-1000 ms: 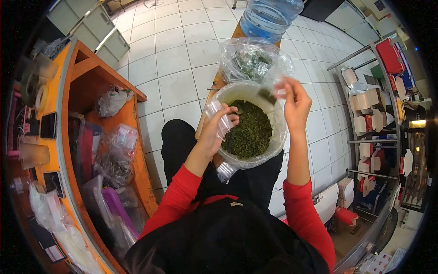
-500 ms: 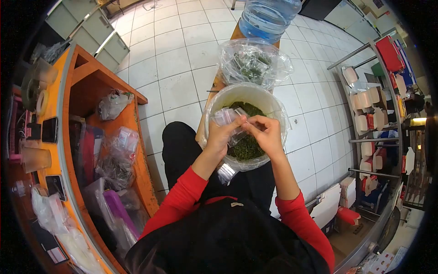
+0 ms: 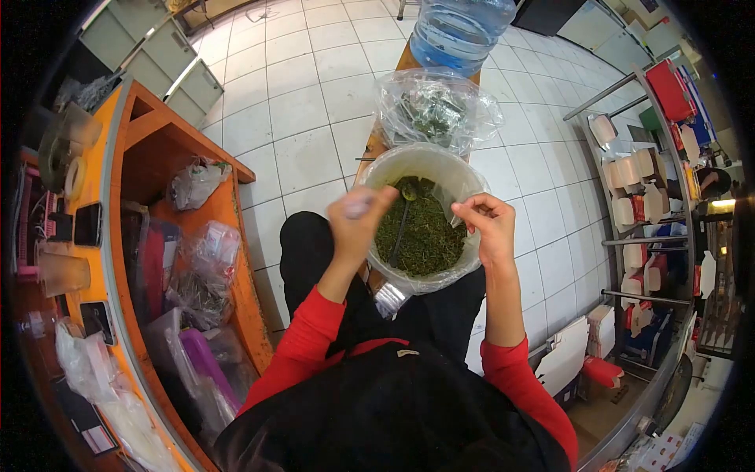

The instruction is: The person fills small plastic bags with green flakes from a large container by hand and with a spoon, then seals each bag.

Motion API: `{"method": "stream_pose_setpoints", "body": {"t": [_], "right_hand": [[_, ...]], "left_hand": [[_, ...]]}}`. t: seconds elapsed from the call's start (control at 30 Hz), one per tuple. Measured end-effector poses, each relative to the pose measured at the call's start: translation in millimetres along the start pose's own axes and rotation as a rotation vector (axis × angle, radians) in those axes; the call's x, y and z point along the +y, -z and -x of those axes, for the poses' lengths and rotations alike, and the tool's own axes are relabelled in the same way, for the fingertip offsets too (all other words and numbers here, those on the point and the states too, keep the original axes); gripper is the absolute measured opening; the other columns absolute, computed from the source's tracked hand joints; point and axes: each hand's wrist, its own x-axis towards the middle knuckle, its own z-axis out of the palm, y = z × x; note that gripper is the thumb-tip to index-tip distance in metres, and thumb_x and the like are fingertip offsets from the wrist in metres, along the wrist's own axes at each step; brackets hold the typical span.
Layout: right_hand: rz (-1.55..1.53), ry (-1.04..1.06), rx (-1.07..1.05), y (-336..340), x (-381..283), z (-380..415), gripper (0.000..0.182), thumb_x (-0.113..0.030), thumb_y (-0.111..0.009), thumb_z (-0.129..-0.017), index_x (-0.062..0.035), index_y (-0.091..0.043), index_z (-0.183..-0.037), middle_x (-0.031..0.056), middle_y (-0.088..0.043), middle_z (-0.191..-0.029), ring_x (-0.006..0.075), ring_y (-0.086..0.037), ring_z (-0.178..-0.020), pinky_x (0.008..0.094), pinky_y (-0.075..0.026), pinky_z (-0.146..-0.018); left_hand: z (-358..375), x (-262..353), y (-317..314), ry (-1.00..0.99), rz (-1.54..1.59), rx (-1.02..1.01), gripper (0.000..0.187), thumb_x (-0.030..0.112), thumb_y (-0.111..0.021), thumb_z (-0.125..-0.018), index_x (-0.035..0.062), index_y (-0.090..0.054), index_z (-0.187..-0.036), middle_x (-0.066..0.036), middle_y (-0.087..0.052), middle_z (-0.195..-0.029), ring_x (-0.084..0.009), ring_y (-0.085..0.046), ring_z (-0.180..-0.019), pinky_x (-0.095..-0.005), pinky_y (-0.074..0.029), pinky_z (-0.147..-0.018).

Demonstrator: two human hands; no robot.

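Between my knees stands a lined bucket (image 3: 370, 175) holding chopped green herbs (image 3: 429, 236). A dark-handled spoon (image 3: 406, 208) lies on the herbs. My left hand (image 3: 358, 220), blurred by motion, is closed around small clear plastic bags (image 3: 359, 206) at the bucket's left rim. Over the right rim, my right hand (image 3: 487, 223) pinches a small piece of clear plastic (image 3: 457, 220) between thumb and fingers. Behind the bucket, a large clear bag (image 3: 440, 110) with greens inside sits on the wooden bench.
A big blue water bottle (image 3: 460, 35) stands at the bench's far end. On the left is an orange counter (image 3: 118, 259) with phones, cups and bags. A metal rack (image 3: 645, 212) with boxes stands on the right.
My hands have moved apart, left hand to the left and right hand to the right. The herbs and spoon between them now show more fully.
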Motion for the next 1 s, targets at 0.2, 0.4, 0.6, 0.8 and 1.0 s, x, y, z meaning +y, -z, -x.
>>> {"method": "stream_pose_setpoints", "body": {"t": [0.2,0.4,0.6,0.8,1.0], "right_hand": [[0.441,0.323,-0.067,-32,-4,20,0.008,0.0,-0.073,-0.07,0.0007,-0.065,-0.07,0.0028,-0.064,-0.069,0.0072,-0.054,-0.058,0.0224,-0.041,-0.053],[0.228,0.048,-0.312,-22,-1,16,0.011,-0.001,-0.07,-0.071,0.0022,-0.061,-0.076,0.0082,-0.061,-0.066,0.0139,-0.059,-0.056,0.0269,-0.046,-0.053],[0.882,0.596,-0.334,-33,-4,29,0.012,-0.011,-0.058,-0.079,-0.0025,-0.055,-0.071,0.0152,-0.06,-0.067,0.0339,-0.059,-0.058,0.0429,-0.047,-0.054],[0.938,0.633,-0.37,-27,-21,28,0.013,-0.009,-0.058,-0.074,-0.003,-0.053,-0.064,0.0138,-0.054,-0.058,0.0337,-0.054,-0.053,0.0419,-0.043,-0.051],[1.035,0.671,-0.145,-24,-31,26,0.014,-0.01,-0.061,-0.072,-0.0053,-0.054,-0.061,0.0117,-0.054,-0.054,0.0303,-0.055,-0.049,0.0404,-0.043,-0.046]], "left_hand": [[14,3,-25,0.033,-0.08,-0.392,0.014,0.013,-0.074,-0.078,0.0001,-0.07,-0.083,-0.008,-0.069,-0.073,-0.0087,-0.06,-0.067,-0.0249,-0.049,-0.064],[1,4,0,0.065,-0.098,-0.657,0.01,0.007,-0.068,-0.077,-0.0003,-0.069,-0.084,-0.008,-0.069,-0.075,-0.0105,-0.062,-0.067,-0.0263,-0.049,-0.063],[5,16,-2,-0.264,-0.373,-0.568,0.009,0.004,-0.063,-0.07,-0.0002,-0.063,-0.078,-0.016,-0.059,-0.065,-0.0258,-0.059,-0.058,-0.0322,-0.045,-0.056],[6,24,-11,-0.232,-0.541,-0.603,0.015,0.02,-0.064,-0.069,0.0055,-0.061,-0.064,-0.016,-0.057,-0.058,-0.0364,-0.058,-0.057,-0.0432,-0.045,-0.053],[0,35,-9,-0.178,-0.632,-0.521,0.019,0.024,-0.066,-0.07,0.0071,-0.062,-0.061,-0.015,-0.057,-0.057,-0.0367,-0.058,-0.058,-0.0442,-0.045,-0.053]]}}
